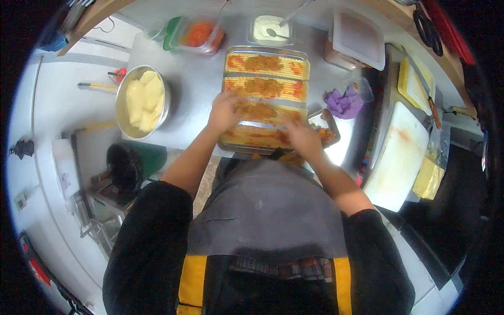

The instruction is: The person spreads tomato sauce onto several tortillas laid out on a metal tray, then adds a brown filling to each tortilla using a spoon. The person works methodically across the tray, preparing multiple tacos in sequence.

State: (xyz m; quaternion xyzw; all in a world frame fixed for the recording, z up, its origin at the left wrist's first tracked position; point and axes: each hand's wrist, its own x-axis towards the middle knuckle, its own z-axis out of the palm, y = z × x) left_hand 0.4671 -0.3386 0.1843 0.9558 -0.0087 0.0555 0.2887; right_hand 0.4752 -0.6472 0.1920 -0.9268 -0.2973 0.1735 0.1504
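A metal tray (227,63) holds several ridged pasta sheets laid crosswise. Brown minced filling (262,63) lies along the middle of the far sheets, with red sauce near their ends. At the left end of the third pasta sheet (294,114) is my left hand (224,111), its fingertips over the sheet and filling. My right hand (303,137) reaches over the tray's near right part, fingers touching the pasta between the third and nearest sheets. The nearest sheet (252,137) is smeared with red sauce. Motion blurs the fingers of both hands, so their grip is unclear.
Left stands a metal bowl (119,118) of pale pasta sheets. Behind the tray are a tub of red sauce (202,35), a white cream container (269,26) and a lidded box (357,39). A small filling tray (328,131), purple cloth (344,102) and white cutting board (396,155) lie right.
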